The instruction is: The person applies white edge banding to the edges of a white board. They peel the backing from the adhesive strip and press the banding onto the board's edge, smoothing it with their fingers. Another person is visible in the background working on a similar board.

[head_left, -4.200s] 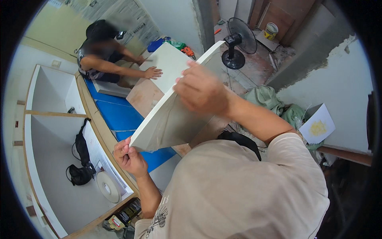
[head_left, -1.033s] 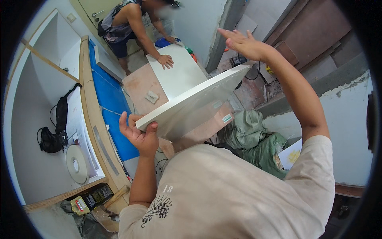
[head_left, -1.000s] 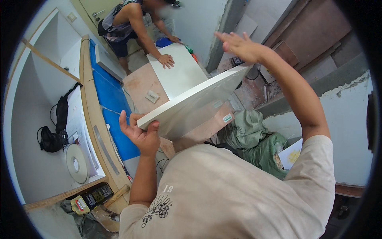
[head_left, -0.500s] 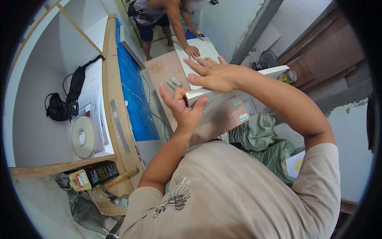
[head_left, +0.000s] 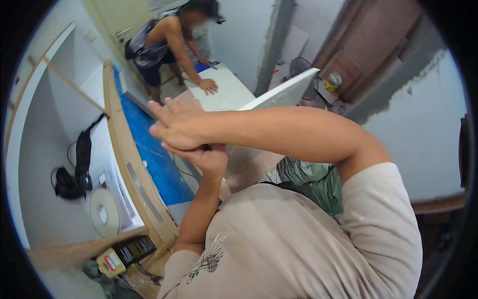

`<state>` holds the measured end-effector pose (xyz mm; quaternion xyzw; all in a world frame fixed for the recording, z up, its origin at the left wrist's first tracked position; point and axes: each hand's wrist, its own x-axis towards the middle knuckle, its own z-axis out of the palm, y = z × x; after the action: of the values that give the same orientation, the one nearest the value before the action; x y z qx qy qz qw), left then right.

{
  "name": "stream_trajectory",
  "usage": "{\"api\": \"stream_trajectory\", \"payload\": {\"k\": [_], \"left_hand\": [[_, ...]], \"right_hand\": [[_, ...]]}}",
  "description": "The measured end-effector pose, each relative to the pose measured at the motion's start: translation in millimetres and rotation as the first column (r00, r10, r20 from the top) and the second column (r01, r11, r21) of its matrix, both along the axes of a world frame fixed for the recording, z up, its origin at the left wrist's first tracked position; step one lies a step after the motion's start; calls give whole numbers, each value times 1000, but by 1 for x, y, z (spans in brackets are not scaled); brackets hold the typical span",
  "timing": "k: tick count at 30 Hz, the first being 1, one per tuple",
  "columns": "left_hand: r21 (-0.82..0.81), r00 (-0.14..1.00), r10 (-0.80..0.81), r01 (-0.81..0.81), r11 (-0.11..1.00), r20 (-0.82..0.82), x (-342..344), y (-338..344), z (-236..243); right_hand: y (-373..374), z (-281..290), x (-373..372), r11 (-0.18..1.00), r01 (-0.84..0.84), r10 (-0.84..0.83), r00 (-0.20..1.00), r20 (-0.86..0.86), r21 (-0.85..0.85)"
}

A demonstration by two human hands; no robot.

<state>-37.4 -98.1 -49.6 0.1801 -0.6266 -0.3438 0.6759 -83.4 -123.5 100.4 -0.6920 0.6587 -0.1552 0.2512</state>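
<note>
A white board point(head_left: 281, 90) stands on edge in front of me, slanting from centre toward upper right. My left hand point(head_left: 209, 160) is at its near left end, closed on it, with much of the fingers hidden. My right hand point(head_left: 177, 120), open with fingers stretched, lies palm down over that end, just above the left hand; my forearm crosses in front of the board. A pinkish panel point(head_left: 251, 168) shows below. Beyond, a co-worker point(head_left: 159, 42) bends with a hand point(head_left: 208, 84) flat on another white board point(head_left: 227, 88).
A white cabinet point(head_left: 50, 149) at left holds papers, black straps and a tape roll point(head_left: 107, 212), beside a blue sheet point(head_left: 159, 177). A container and a tool lie lower left. Green sacks point(head_left: 318, 192), a rough-edged wall point(head_left: 413, 139), a fan, a bucket point(head_left: 332, 82) and leaning boards are at right.
My right hand has swept from raised at the upper right down and leftward to the board's near end, covering part of my left hand, which stays at that end.
</note>
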Motion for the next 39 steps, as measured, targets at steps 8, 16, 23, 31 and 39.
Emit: {"api": "stream_trajectory", "payload": {"k": [8, 16, 23, 31, 39], "left_hand": [[13, 992, 3, -5, 1000, 123, 3, 1, -7], [67, 995, -98, 98, 993, 2, 5, 3, 0], [-59, 995, -19, 26, 998, 102, 4, -5, -8], [-103, 996, -20, 29, 994, 90, 6, -7, 0], [-69, 992, -46, 54, 996, 119, 9, 11, 6]], "right_hand": [[12, 8, -34, 993, -1, 33, 960, -278, 115], [-7, -19, -46, 977, 87, -103, 992, 76, 197], [10, -7, -71, 999, 32, -30, 975, -219, 5], [26, -23, -169, 970, 196, -242, 805, -541, -141], [62, -27, -277, 879, 395, -467, 591, -658, -268]]}}
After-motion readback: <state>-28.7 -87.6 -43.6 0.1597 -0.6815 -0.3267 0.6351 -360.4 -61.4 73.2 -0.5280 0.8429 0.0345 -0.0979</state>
